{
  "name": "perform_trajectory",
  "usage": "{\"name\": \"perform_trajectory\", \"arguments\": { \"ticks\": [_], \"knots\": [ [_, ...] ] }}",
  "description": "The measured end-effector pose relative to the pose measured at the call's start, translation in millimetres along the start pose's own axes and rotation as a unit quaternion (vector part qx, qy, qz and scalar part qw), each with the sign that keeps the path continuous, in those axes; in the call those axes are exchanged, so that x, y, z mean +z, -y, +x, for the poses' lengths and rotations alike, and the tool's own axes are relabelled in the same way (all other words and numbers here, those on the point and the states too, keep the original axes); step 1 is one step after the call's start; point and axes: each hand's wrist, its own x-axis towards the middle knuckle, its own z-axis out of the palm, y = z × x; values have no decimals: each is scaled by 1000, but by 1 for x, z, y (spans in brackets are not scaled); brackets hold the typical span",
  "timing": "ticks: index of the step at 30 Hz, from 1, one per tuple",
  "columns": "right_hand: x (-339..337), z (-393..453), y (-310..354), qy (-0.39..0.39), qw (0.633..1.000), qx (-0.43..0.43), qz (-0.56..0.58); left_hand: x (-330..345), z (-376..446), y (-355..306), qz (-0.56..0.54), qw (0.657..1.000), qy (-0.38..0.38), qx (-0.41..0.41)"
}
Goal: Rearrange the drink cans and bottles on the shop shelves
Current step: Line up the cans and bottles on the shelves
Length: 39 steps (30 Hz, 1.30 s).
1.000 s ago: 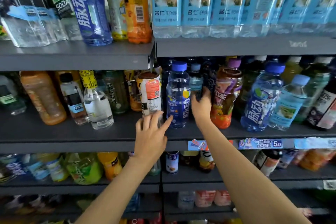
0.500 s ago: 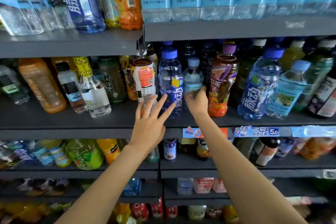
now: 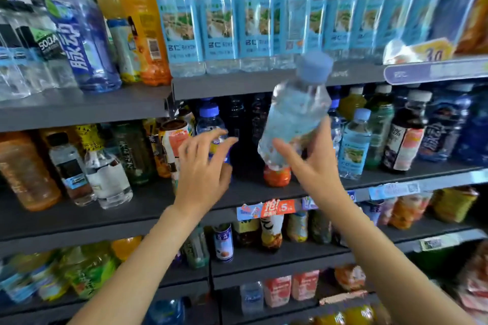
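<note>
My right hand [image 3: 314, 166] grips the lower part of a small clear water bottle [image 3: 295, 113] with a pale blue cap and label. The bottle is lifted off the middle shelf [image 3: 148, 206] and tilted, its cap in front of the upper shelf's edge. My left hand [image 3: 203, 171] hovers with fingers spread in front of a blue-capped blue bottle [image 3: 211, 124] on the middle shelf and holds nothing. An orange drink bottle [image 3: 277, 175] stands just behind the lifted one, mostly hidden.
A row of pale blue-labelled water bottles [image 3: 253, 24] fills the upper shelf. A matching small water bottle [image 3: 353, 145] stands right of my right hand, beside dark juice bottles [image 3: 404, 134]. A white cup drink [image 3: 175, 140] and clear bottles [image 3: 105, 177] stand left. Lower shelves hold more drinks.
My right hand has pulled the small water bottle out from between its neighbours and raised it off the middle shelf. My left hand stayed spread near the blue bottle. The view moved closer.
</note>
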Motion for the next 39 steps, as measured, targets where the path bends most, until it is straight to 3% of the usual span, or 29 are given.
{"name": "perform_trajectory", "arguments": {
  "ticks": [3, 7, 13, 17, 21, 25, 27, 30, 33, 36, 39],
  "knots": [
    [-33, 49, 38, -53, 996, -77, -2, -1, 55, -25, -19, 998, -65, 13],
    [-62, 128, 47, -89, 990, -85, -71, 14, 114, -51, 4, 998, -56, -11],
    [-73, 191, 4, -24, 988, -48, -143, 50, 148, -77, 116, 990, -5, -84],
    [-66, 190, -7, 6, 972, -56, -229, 55, 146, -73, 134, 987, -24, -84],
    [-79, 158, -9, 17, 916, -148, -373, 56, 139, -77, 128, 987, -30, -89],
    [-104, 91, -46, -23, 926, -281, -251, 59, 102, -84, 91, 987, -52, -123],
    [-115, 61, -82, -4, 941, -234, -242, 65, 71, -95, 45, 987, -46, -147],
    [-122, 43, -128, 33, 962, -79, -259, 85, 31, -112, 7, 980, 10, -201],
    [-122, 43, -139, 104, 959, 44, -259, 103, 21, -114, -34, 957, 73, -280],
    [-112, 48, -143, 131, 939, 75, -309, 110, 25, -115, -113, 933, 118, -321],
    [-100, 52, -142, 112, 929, 91, -341, 114, 24, -116, -126, 932, 134, -313]
  ]
}}
